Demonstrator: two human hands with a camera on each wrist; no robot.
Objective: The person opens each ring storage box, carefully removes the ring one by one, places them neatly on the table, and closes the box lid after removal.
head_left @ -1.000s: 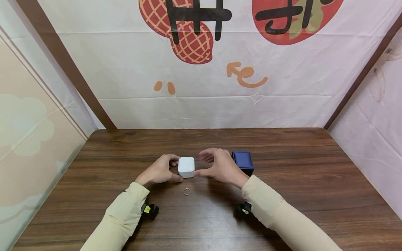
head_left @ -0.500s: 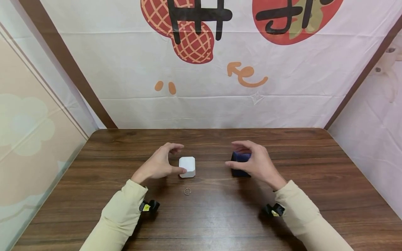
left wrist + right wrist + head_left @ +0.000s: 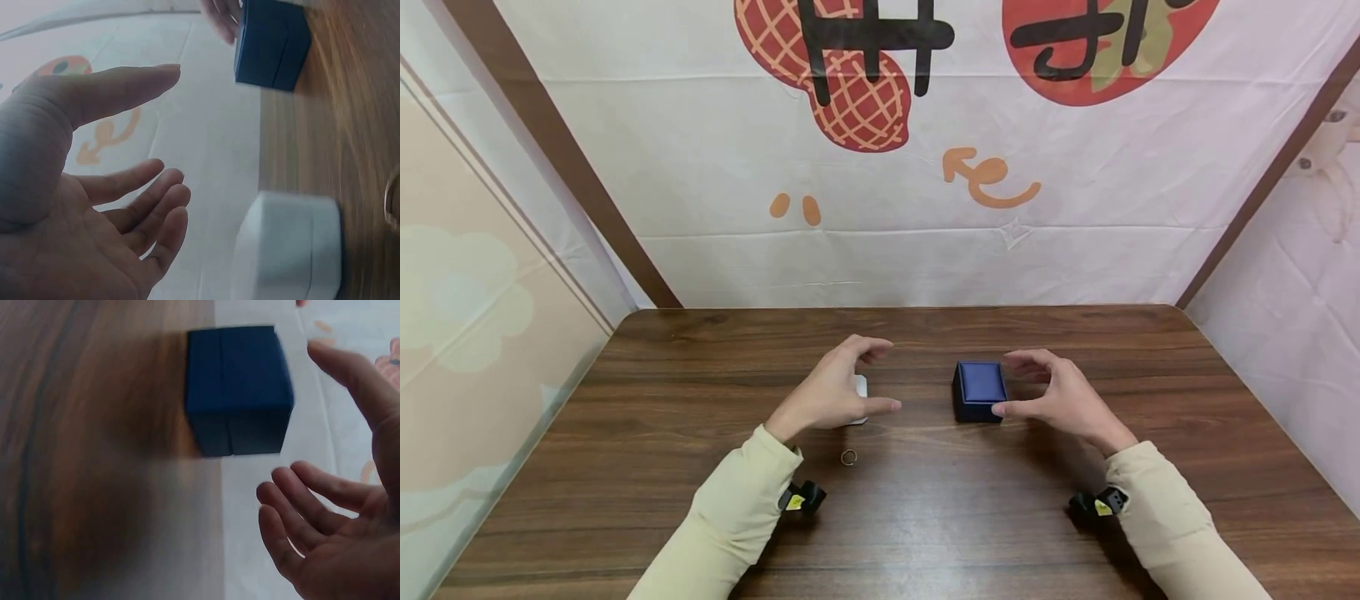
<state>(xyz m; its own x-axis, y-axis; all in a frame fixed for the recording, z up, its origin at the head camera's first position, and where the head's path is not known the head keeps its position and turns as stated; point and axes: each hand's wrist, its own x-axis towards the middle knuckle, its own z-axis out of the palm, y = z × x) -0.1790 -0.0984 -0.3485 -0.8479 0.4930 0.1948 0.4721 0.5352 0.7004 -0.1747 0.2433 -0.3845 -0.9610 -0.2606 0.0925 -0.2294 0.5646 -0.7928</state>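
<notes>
My left hand [image 3: 835, 387] hovers over the white box [image 3: 860, 400], hiding most of it in the head view. Thumb and fingers are spread apart with nothing between them. In the left wrist view the white box [image 3: 290, 250] shows a lid seam and stands beyond the fingertips. A dark blue box [image 3: 981, 385] with a padded top stands to the right, closed. My right hand [image 3: 1067, 404] is at that box's right side, fingers apart, the thumb tip overlapping its front corner. The right wrist view has the blue box [image 3: 240, 375] beyond the open fingers.
A small metal ring [image 3: 848, 457] lies on the wooden table [image 3: 910, 533] in front of the white box. Behind the table hangs a printed white cloth [image 3: 880, 258], with more cloth at both sides. Each wrist wears a small black camera [image 3: 805, 497].
The left hand has left the white box's left side and moved right, above it. My right hand has gone right, from beside the white box past the blue one. Both boxes stay put.
</notes>
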